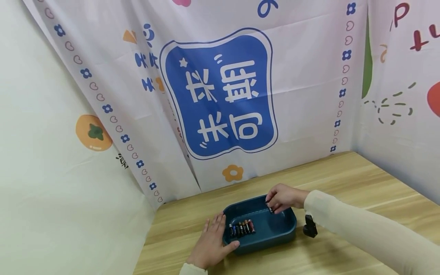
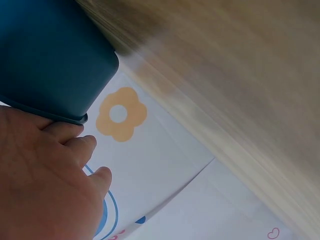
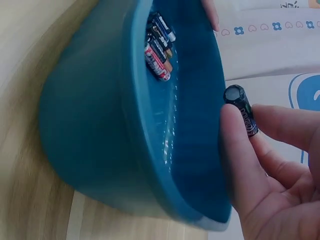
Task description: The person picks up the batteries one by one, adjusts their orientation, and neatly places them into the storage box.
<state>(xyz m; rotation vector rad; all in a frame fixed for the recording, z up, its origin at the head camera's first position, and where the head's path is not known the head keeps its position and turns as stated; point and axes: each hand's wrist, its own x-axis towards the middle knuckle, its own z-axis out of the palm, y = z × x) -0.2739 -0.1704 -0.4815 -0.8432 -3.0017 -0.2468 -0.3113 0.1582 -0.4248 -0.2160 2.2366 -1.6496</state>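
Note:
In the head view my left hand (image 1: 214, 241) lies over the left end of a dark teal plastic bin (image 1: 262, 241), fingers spread on its rim and thumb over the near side. The left wrist view shows the fingers of the left hand (image 2: 45, 170) along the bin's rim (image 2: 45, 114). My right hand (image 1: 283, 198) is over the far right part of the bin. Between thumb and fingers it pinches a dark battery (image 3: 242, 111), flat end toward the camera. Several batteries (image 1: 242, 228), mostly dark and one red, lie side by side in a row on the bin's floor, at the left.
The bin stands on a wood-grain table (image 1: 330, 179). Behind it hangs a white printed cloth (image 1: 302, 126) with a large blue sign (image 1: 220, 95). More cloth covers the left and right sides. A small black device (image 1: 310, 226) sits at the right wrist.

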